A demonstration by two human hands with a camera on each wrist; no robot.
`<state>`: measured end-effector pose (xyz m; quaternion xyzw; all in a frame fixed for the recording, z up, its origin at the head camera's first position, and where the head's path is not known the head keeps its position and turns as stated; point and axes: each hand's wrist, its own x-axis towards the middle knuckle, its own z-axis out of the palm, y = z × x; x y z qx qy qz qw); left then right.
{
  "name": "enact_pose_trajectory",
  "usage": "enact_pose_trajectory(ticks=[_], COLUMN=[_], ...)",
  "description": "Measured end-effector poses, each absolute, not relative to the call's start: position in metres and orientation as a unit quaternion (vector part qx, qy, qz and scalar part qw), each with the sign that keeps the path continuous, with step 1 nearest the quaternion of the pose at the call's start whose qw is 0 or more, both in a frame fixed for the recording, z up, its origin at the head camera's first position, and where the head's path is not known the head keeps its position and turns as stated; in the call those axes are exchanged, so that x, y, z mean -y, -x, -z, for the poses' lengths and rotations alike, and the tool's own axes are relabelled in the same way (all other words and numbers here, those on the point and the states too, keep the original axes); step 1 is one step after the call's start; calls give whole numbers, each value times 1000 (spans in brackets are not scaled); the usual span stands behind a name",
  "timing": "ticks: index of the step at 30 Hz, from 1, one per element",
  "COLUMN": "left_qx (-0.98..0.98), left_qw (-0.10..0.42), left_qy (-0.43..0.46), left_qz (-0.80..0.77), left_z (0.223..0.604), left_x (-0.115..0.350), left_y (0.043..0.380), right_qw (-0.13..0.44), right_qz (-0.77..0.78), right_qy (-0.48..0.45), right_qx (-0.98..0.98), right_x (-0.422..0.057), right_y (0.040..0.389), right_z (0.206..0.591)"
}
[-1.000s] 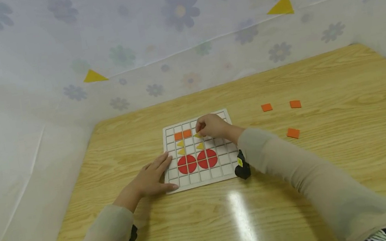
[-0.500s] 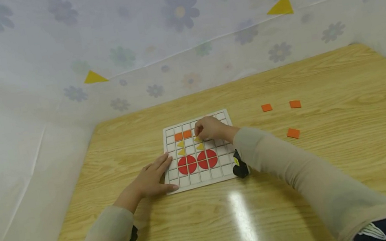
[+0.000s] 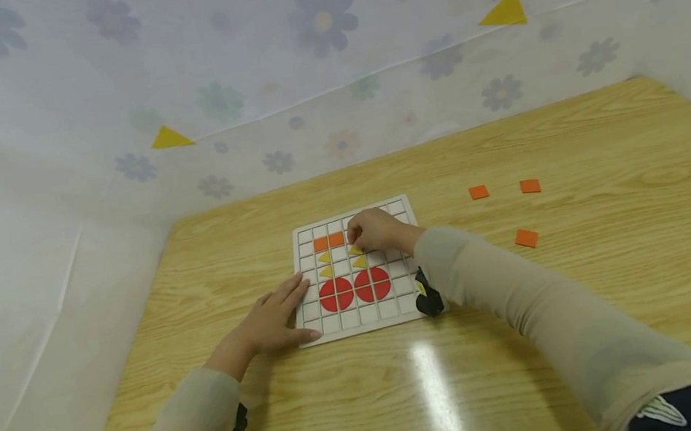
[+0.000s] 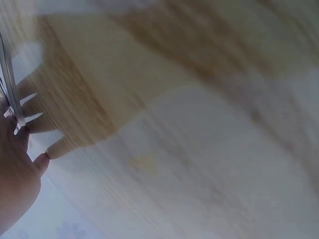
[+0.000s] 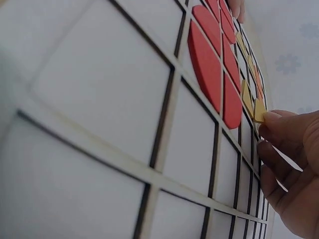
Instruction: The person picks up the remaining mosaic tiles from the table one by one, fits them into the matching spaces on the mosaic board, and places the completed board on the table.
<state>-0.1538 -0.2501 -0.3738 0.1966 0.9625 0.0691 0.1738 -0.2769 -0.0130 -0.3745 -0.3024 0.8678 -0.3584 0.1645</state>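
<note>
A white grid board (image 3: 398, 307) lies on the table under both hands. My right hand (image 3: 377, 229) reaches over its upper middle, thumb and finger pinching a small yellow triangle tile (image 5: 259, 110) right at a grid cell. Just nearer to me sits another yellow triangle (image 3: 359, 262), and two more form a column to the left. Red quarter-round tiles make two full circles, a left circle (image 3: 336, 295) and a right circle (image 3: 371, 285). Two orange square tiles (image 3: 328, 241) lie side by side farther up. My left hand (image 3: 274, 321) rests with spread fingers on the board's left edge.
Three loose orange square tiles lie right of the board, one nearer tile (image 3: 526, 238) and two behind it. The wooden table (image 3: 320, 410) ends at a flowered white sheet (image 3: 280, 129) at the back and left. Yellow tape triangles mark the sheet.
My right hand has shifted slightly toward me, bringing the pinched yellow triangle down close to the one below it. The left hand has stayed in place.
</note>
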Motion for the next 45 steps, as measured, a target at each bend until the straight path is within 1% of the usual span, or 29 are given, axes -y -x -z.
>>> enact_pose_trajectory(ticks=[14,22,37,45], left_qx=[-962,-961,-961,-960], left_qw=[168,169,166,168], left_qy=[-201,-203,-207,-208], left_qz=[-72,-76,-82,-85], left_z=[371,370,372,374], left_x=[248,248,247,247], left_y=[152,151,153,155], right_qw=[153,133,131,118], right_qz=[335,313,327,311], right_qy=[293,319,321,322], right_qx=[-883,-885,-879,-886], right_x=[14,15,6,3], right_y=[278,279,273,269], right_z=[374,379,375,373])
